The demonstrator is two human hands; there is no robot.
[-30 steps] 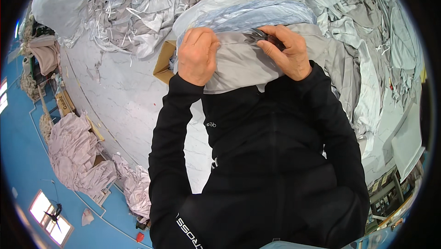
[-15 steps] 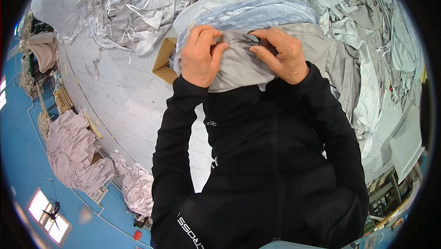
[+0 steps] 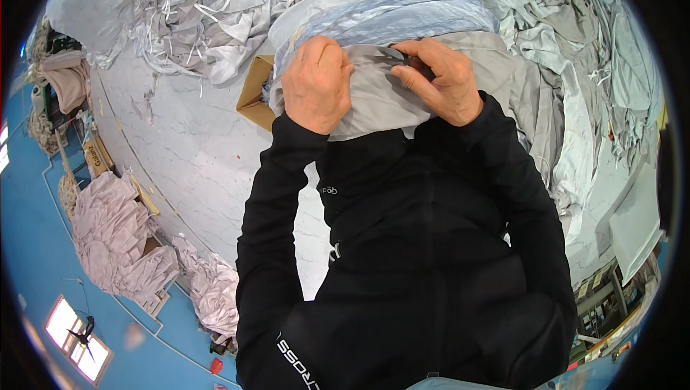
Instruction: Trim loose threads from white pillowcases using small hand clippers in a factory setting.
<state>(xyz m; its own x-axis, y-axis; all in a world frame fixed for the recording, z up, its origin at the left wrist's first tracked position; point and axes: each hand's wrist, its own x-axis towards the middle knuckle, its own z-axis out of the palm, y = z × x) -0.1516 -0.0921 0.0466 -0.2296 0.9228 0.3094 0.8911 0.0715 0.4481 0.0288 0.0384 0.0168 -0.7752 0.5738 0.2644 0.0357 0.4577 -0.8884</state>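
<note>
A light grey piece of fabric (image 3: 384, 106) lies over my lap and the heap in front of me, its upper edge between my hands. My left hand (image 3: 316, 84) is closed on that edge at the left, fingers curled down into the cloth. At the right my right hand (image 3: 444, 79) pinches a small dark tool, which looks like thread snips (image 3: 397, 55), between thumb and forefinger. The tip points left over the fabric. Most of the tool is hidden by my fingers.
An open cardboard box (image 3: 255, 95) stands left of my left hand. Blue-grey cloth (image 3: 402, 20) is bunched just beyond the fabric. Heaped grey cloth with white ties (image 3: 208, 16) lies far left, more cloth (image 3: 568, 95) at right. Pinkish cloth (image 3: 115, 232) is piled at far left.
My left hand has rolled over and its fingers have closed down on the fabric, where thumb and forefinger stood apart before. My right hand stays nearly in place with the snips.
</note>
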